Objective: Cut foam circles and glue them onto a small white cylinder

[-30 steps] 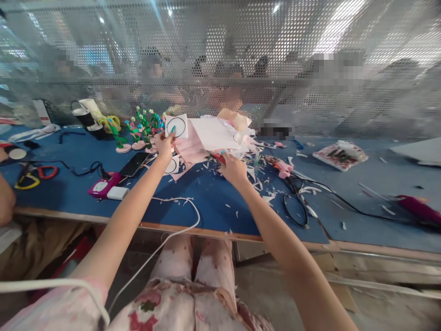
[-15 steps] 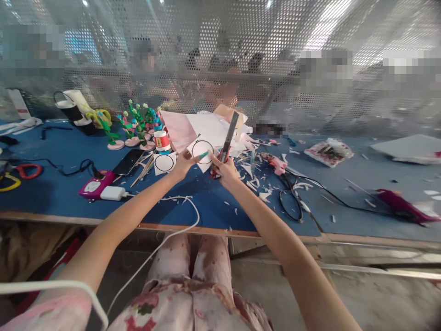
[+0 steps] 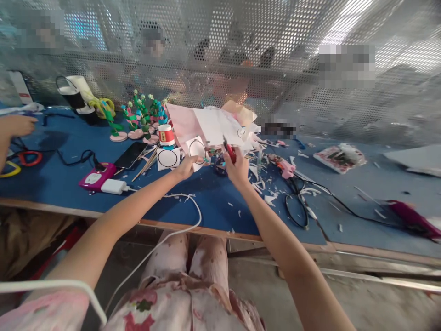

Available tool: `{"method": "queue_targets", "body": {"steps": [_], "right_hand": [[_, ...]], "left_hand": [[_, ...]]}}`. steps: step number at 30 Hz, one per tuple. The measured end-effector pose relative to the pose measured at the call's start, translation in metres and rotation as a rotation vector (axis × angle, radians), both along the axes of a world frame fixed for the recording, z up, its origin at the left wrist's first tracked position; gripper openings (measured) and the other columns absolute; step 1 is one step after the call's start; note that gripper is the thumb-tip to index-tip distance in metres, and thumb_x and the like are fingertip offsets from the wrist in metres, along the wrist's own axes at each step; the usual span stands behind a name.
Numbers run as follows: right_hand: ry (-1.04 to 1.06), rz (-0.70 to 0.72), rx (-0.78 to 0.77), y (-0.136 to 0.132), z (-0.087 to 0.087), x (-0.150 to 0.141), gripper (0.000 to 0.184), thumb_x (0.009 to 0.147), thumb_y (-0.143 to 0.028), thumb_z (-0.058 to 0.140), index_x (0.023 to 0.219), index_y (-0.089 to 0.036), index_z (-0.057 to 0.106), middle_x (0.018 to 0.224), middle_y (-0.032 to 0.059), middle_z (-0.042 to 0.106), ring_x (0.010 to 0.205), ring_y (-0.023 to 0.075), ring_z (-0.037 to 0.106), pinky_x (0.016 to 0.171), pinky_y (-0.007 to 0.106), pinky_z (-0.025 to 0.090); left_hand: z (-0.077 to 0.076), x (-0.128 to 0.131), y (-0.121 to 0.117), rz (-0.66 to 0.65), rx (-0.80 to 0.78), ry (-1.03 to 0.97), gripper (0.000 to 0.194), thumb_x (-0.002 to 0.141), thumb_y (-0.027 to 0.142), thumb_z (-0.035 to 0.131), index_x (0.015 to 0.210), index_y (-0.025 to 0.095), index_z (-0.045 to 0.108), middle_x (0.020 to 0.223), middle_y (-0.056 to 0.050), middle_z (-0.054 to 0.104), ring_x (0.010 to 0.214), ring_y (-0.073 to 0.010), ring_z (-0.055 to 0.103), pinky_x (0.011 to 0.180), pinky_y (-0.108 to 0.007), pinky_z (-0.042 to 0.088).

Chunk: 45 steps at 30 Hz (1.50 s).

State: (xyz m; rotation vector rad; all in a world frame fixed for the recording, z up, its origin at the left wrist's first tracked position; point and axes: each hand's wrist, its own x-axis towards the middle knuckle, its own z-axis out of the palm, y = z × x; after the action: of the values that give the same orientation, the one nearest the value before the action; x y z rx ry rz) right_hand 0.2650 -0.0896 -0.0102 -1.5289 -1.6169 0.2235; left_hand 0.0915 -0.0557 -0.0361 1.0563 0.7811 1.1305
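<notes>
My left hand [image 3: 188, 166] pinches a white paper square [image 3: 197, 148] with a black circle drawn on it. My right hand [image 3: 237, 168], to its right, is closed round red-handled scissors [image 3: 230, 152], whose dark blade tips point up and away; the fingers hide much of the handles. A second circled paper square [image 3: 168, 158] lies left of my left hand, in front of a red and white paper cup [image 3: 166, 134]. Behind both hands are a large white sheet [image 3: 213, 126] and a pink sheet [image 3: 181, 122].
White scraps [image 3: 270, 199] litter the table around my right hand. At left are green craft plants [image 3: 146, 117], a phone [image 3: 131, 155], a purple power socket [image 3: 98, 177] and another person's hand [image 3: 17, 126]. A pink glue gun [image 3: 285, 169] with a black cable lies right; a perforated screen [image 3: 220, 59] stands behind.
My left hand brought the circled square down and rightward, close to the scissors. My right hand raised the scissors from the scraps and turned them. Another person's hand has appeared at far left.
</notes>
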Motion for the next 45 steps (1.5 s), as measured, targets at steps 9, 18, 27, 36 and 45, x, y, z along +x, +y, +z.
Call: {"method": "queue_targets", "body": {"steps": [9,18,27,36,45], "right_hand": [[-0.720,0.122,0.019,-0.014,0.013,-0.001,0.051,0.095,-0.049,0.038,0.130,-0.018,0.058,0.108,0.0134,0.066,0.102,0.0263,0.057,0.085,0.032,0.041],[-0.716,0.089,0.175,-0.006,0.003,0.001,0.047,0.093,-0.047,0.046,0.125,-0.018,0.065,0.089,0.0125,0.066,0.088,0.0252,0.056,0.073,0.031,0.038],[-0.682,0.062,0.245,-0.006,-0.002,-0.002,0.045,0.092,-0.044,0.047,0.124,-0.019,0.066,0.084,0.0117,0.065,0.085,0.0250,0.054,0.072,0.033,0.037],[-0.675,0.038,0.237,-0.007,-0.003,-0.004,0.041,0.091,-0.038,0.049,0.124,-0.021,0.066,0.088,0.0117,0.065,0.089,0.0262,0.053,0.076,0.034,0.036],[-0.665,0.031,0.219,-0.007,-0.004,-0.007,0.043,0.092,-0.042,0.047,0.125,-0.022,0.065,0.089,0.0123,0.064,0.088,0.0263,0.052,0.076,0.035,0.035]], "left_hand": [[-0.002,0.005,0.014,0.029,0.129,0.034,0.017,0.060,0.017,0.065,0.076,0.018,0.058,0.077,-0.002,0.067,0.089,-0.0215,0.066,0.085,-0.038,0.051],[0.000,0.002,0.009,0.080,0.159,0.034,0.022,0.051,0.016,0.069,0.068,0.018,0.054,0.065,0.003,0.061,0.075,-0.0160,0.059,0.074,-0.029,0.043],[0.000,0.000,0.009,0.068,0.153,0.040,0.028,0.050,0.008,0.059,0.075,0.019,0.053,0.067,0.006,0.055,0.073,-0.0121,0.051,0.075,-0.027,0.039],[-0.009,-0.005,0.017,0.126,0.205,0.231,0.036,0.051,0.008,0.056,0.086,0.019,0.056,0.093,-0.002,0.058,0.105,-0.0214,0.050,0.097,-0.034,0.037],[-0.001,-0.003,0.005,0.209,0.191,0.473,0.049,0.053,0.008,0.054,0.102,0.017,0.056,0.114,-0.009,0.056,0.113,-0.0265,0.051,0.104,-0.042,0.036]]}}
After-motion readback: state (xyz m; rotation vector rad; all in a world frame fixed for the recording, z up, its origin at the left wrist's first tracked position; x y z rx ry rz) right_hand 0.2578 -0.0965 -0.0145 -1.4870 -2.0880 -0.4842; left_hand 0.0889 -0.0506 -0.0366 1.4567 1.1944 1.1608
